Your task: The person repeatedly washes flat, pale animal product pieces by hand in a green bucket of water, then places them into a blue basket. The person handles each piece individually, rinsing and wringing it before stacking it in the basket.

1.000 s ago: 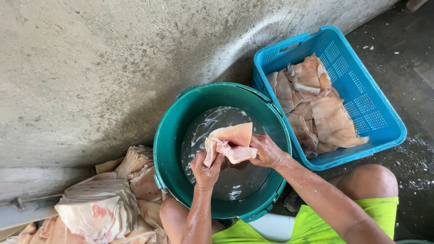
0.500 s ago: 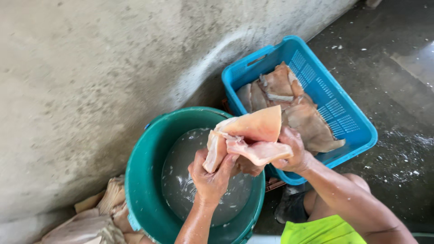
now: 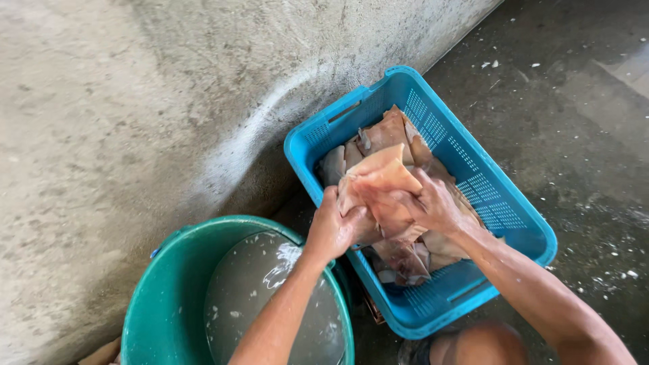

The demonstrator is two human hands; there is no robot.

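Both my hands hold one pale pink, flat piece of raw flesh (image 3: 380, 177) over the blue plastic basket (image 3: 514, 203). My left hand (image 3: 334, 228) grips its lower left edge, above the basket's near-left wall. My right hand (image 3: 433, 203) clasps its right side from above. Beneath it, several similar pinkish-brown pieces (image 3: 399, 132) lie piled in the basket.
A green bucket (image 3: 159, 304) of cloudy, foamy water (image 3: 260, 290) stands at the lower left, touching the basket's corner. A rough concrete wall (image 3: 135, 101) fills the left and top. Wet dark floor (image 3: 574, 101) with white flecks lies to the right. My knee (image 3: 483, 345) shows at the bottom.
Both hands have carried the pale piece rightward, from above the green bucket to over the blue basket. The view has swung right, so the pile beside the bucket has left the frame.
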